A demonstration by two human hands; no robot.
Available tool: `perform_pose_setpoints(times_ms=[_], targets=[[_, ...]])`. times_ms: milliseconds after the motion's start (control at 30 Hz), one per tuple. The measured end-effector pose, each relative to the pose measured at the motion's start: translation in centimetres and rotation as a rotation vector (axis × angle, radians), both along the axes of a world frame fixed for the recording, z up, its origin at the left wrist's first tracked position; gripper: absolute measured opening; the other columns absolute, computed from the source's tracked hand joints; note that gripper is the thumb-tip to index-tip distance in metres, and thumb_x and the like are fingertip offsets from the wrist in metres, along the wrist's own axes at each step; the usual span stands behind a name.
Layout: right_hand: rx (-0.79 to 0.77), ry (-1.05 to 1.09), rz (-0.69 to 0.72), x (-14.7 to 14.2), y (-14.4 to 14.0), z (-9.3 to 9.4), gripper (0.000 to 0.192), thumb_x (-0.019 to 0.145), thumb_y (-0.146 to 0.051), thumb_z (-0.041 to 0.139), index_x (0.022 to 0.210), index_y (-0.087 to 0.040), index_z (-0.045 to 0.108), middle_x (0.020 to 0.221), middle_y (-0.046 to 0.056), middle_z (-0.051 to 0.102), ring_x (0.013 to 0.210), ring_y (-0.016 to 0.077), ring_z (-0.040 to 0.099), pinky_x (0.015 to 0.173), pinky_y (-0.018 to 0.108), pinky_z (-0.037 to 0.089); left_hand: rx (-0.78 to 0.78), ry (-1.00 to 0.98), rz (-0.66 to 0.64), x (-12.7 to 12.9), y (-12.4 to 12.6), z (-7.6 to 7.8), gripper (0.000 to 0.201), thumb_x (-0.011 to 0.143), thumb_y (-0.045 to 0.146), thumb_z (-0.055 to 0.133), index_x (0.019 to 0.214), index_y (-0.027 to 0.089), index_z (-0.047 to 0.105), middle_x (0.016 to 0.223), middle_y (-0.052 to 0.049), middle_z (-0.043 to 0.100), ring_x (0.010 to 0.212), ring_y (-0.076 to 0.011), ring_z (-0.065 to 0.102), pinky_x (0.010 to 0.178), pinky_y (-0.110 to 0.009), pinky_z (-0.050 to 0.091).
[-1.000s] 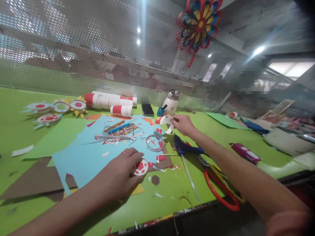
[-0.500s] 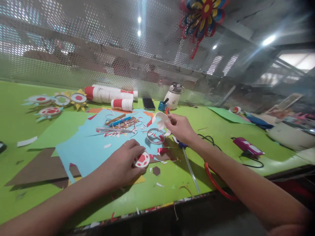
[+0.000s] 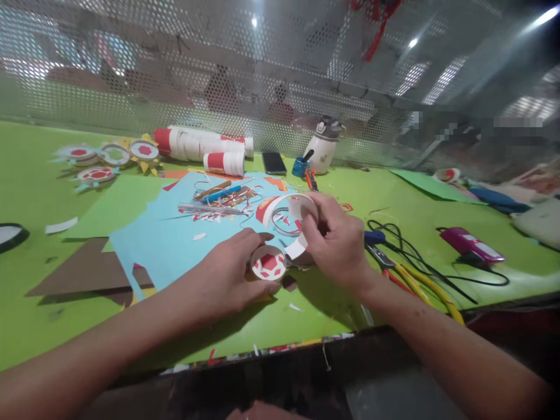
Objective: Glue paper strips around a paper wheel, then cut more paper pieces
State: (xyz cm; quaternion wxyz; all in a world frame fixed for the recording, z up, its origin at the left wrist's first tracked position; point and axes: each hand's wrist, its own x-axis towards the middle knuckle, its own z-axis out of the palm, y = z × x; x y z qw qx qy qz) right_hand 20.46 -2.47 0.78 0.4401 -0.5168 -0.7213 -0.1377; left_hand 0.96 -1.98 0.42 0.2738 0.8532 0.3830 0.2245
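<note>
My left hand point(image 3: 230, 274) pinches the round white paper disc with red pattern point(image 3: 269, 263); my right hand point(image 3: 339, 242) closes on the curled white-and-red paper strip point(image 3: 286, 210) just above it (table edge near, below).

Disc point(image 3: 269, 263): I read white with red patches.
Paper strip point(image 3: 284, 205): white, one red end.
Sheet point(image 3: 175, 245): light blue.
Table point(image 3: 394, 204): I see green.
Card point(image 3: 83, 274): brown.
Rolls point(image 3: 201, 146): white, red bands.
</note>
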Motion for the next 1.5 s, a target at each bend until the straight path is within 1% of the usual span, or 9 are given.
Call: perform_pose_setpoints(times_ms=[267, 467, 733, 833, 933, 1067, 1233, 1367, 1500], targets=[[0.101, -0.174, 0.050, -0.1, -0.4, -0.1, 0.024, 0.086, -0.009, 0.053, 0.105, -0.009, 0.068, 0.091, 0.010, 0.077, 0.068, 0.0166, 0.070, 0.064, 0.026, 0.052, -0.049, 0.021, 0.010, 0.2, -0.7, 0.5, 0.029, 0.079, 0.035, 0.060, 0.103, 0.019, 0.060, 0.098, -0.006, 0.062, 0.086, -0.0215, 0.057, 0.075, -0.035, 0.044], [0.086, -0.217, 0.034, 0.0, -0.8, -0.3, 0.023, 0.085, -0.009, 0.055, 0.105, -0.011, 0.067, 0.085, 0.009, 0.077, 0.071, 0.0175, 0.070, 0.067, 0.026, 0.052, -0.049, 0.039, 0.046, 0.2, -0.9, 0.5, 0.028, 0.080, 0.035, 0.059, 0.102, 0.020, 0.060, 0.098, -0.007, 0.066, 0.088, -0.0240, 0.060, 0.076, -0.038, 0.046], [0.106, -0.131, 0.015, 0.3, -0.8, -0.3, 0.025, 0.083, -0.009, 0.055, 0.103, -0.014, 0.068, 0.088, 0.006, 0.076, 0.068, 0.0164, 0.068, 0.064, 0.027, 0.051, -0.327, -0.241, 0.039, 0.3, -0.6, -0.1, 0.036, 0.076, 0.034, 0.066, 0.107, 0.021, 0.054, 0.103, -0.006, 0.068, 0.091, -0.0230, 0.065, 0.078, -0.037, 0.053], [0.067, -0.108, -0.043, 0.6, -0.6, -0.2, 0.033, 0.082, -0.009, 0.054, 0.113, -0.011, 0.065, 0.078, 0.004, 0.073, 0.057, 0.0146, 0.061, 0.058, 0.027, 0.048, -0.355, -0.280, 0.044, 0.2, -0.4, -0.5, 0.041, 0.074, 0.032, 0.069, 0.110, 0.019, 0.053, 0.105, -0.007, 0.067, 0.093, -0.0238, 0.066, 0.079, -0.038, 0.054], [-0.016, -0.126, -0.073, 0.8, -0.6, -0.1, 0.052, 0.080, -0.007, 0.052, 0.132, -0.012, 0.053, 0.064, -0.002, 0.065, 0.047, 0.0132, 0.051, 0.053, 0.027, 0.044, -0.391, -0.300, 0.041, 0.2, -0.6, -0.6, 0.043, 0.074, 0.033, 0.070, 0.110, 0.018, 0.053, 0.107, -0.008, 0.066, 0.094, -0.0238, 0.066, 0.080, -0.038, 0.055], [-0.032, -0.161, -0.096, 0.7, -0.7, 0.1, 0.054, 0.080, -0.008, 0.050, 0.134, -0.011, 0.051, 0.055, -0.005, 0.055, 0.044, 0.0134, 0.046, 0.053, 0.027, 0.042, -0.326, -0.303, 0.027, 0.2, -0.6, -0.4, 0.039, 0.074, 0.031, 0.069, 0.109, 0.019, 0.055, 0.107, -0.007, 0.063, 0.094, -0.0223, 0.065, 0.082, -0.038, 0.055], [0.001, -0.146, -0.138, 0.4, -0.9, 0.2, 0.052, 0.078, -0.010, 0.049, 0.130, -0.008, 0.054, 0.061, -0.001, 0.058, 0.045, 0.0137, 0.046, 0.054, 0.029, 0.043, -0.216, -0.288, -0.037, 0.0, -0.4, -0.5, 0.037, 0.077, 0.031, 0.066, 0.112, 0.021, 0.058, 0.109, -0.007, 0.060, 0.096, -0.0224, 0.062, 0.084, -0.038, 0.053], [-0.197, -0.005, -0.107, 0.4, -0.7, 0.8, 0.059, 0.075, -0.008, 0.050, 0.134, -0.012, 0.052, 0.051, -0.007, 0.049, 0.041, 0.0118, 0.036, 0.049, 0.027, 0.040, -0.067, -0.171, -0.127, -0.3, -0.8, -0.2, 0.043, 0.081, 0.024, 0.061, 0.122, 0.024, 0.051, 0.115, -0.007, 0.057, 0.100, -0.0216, 0.059, 0.087, -0.038, 0.050], [-0.448, 0.163, -0.073, 0.9, -0.1, 2.0, 0.066, 0.068, -0.006, 0.053, 0.133, -0.016, 0.055, 0.045, -0.010, 0.042, 0.038, 0.0100, 0.034, 0.042, 0.023, 0.035, 0.105, -0.083, -0.275, -0.6, -1.7, 0.4, 0.045, 0.086, 0.019, 0.054, 0.129, 0.026, 0.042, 0.125, -0.008, 0.051, 0.111, -0.0205, 0.053, 0.092, -0.035, 0.048]])
